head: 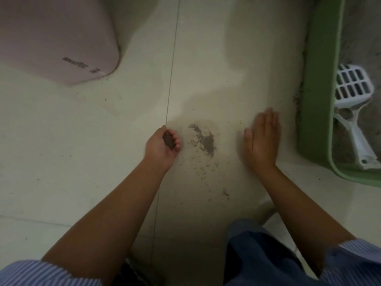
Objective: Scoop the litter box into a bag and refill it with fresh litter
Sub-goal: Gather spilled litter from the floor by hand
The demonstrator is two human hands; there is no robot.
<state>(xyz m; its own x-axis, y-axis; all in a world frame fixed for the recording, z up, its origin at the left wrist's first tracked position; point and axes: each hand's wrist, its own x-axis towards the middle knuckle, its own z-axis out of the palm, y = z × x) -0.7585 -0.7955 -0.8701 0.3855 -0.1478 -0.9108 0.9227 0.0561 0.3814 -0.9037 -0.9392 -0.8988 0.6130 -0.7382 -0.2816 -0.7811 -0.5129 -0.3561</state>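
Observation:
A small heap of spilled grey litter lies on the pale tile floor, with loose grains scattered below it. My left hand is cupped just left of the heap and holds a clump of litter in its curled fingers. My right hand lies flat with straight fingers on the floor to the right of the heap. The green litter box stands at the right edge, with grey litter inside. A white slotted scoop rests in it, handle toward me.
A pink rounded container sits on the floor at the top left. A thin tile seam runs down the floor past my left hand. My knee in blue trousers is at the bottom.

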